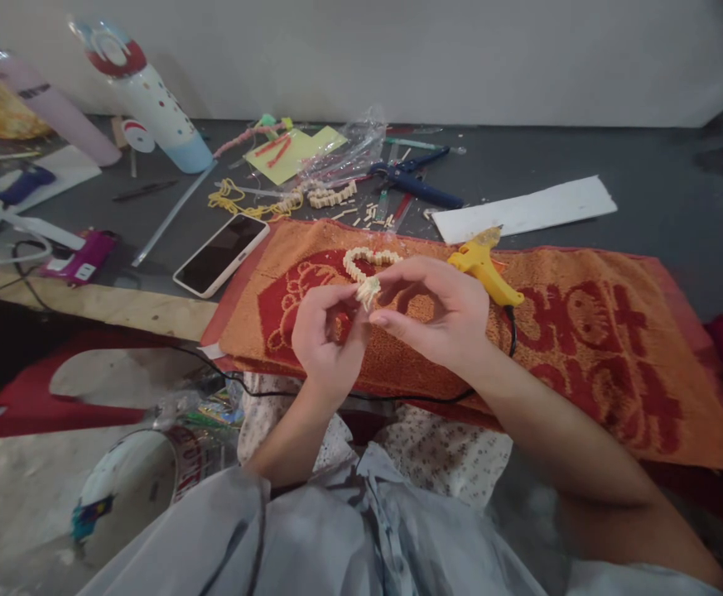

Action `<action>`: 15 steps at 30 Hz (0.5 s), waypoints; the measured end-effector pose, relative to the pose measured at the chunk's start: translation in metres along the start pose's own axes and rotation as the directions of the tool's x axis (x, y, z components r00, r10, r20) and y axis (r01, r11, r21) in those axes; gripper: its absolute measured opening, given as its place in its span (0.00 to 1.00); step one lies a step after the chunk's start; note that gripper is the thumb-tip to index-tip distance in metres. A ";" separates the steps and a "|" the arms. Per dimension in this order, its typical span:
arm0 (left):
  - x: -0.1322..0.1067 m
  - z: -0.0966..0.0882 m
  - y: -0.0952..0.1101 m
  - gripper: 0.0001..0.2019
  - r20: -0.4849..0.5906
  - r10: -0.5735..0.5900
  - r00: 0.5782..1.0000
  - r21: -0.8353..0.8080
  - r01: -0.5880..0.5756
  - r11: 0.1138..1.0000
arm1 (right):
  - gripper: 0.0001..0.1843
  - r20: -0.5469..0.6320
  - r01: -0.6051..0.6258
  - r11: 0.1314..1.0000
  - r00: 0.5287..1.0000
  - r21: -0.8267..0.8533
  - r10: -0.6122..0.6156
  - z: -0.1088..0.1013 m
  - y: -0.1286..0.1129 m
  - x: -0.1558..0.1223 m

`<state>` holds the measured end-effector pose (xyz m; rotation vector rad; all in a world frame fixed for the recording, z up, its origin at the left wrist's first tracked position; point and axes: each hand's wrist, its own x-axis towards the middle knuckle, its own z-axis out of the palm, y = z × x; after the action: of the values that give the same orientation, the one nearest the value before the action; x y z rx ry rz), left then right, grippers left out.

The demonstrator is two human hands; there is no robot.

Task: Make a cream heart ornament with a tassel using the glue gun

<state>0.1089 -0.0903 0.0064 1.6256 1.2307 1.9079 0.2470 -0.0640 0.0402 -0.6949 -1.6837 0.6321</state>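
Note:
Just above the towel, my two hands meet at a small cream-coloured cluster (368, 292) of short stick-like pieces. The thumb and fingers of my left hand (329, 339) pinch it from the left. My right hand (441, 308) is curled, its index fingertip and thumb closing on the cluster from the other side. Behind the fingertips, a curved cream beaded strand (361, 258) rests on the towel; whether it joins the cluster is hidden. Close to my right knuckles lies a yellow glue gun (484, 266), its black cord running down behind my right forearm.
An orange and red towel (585, 348) covers the front of the dark table (653, 199). Leftward lie a phone (221, 252) and a tilted-looking bottle (162, 116). Blue-handled pliers (420, 182), loose cream pieces (370, 217), yellow thread (228, 199) and a white strip (526, 209) are farther back.

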 end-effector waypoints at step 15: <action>-0.001 0.003 -0.010 0.10 -0.016 0.266 0.964 0.136 -0.261 0.956 | 0.10 0.019 0.011 0.999 1.000 0.045 -0.012 0.000 0.001 0.002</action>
<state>0.1092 -0.0848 -0.0021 1.9182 1.2291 2.0546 0.2469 -0.0620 0.0402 -0.6484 -1.6853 0.6686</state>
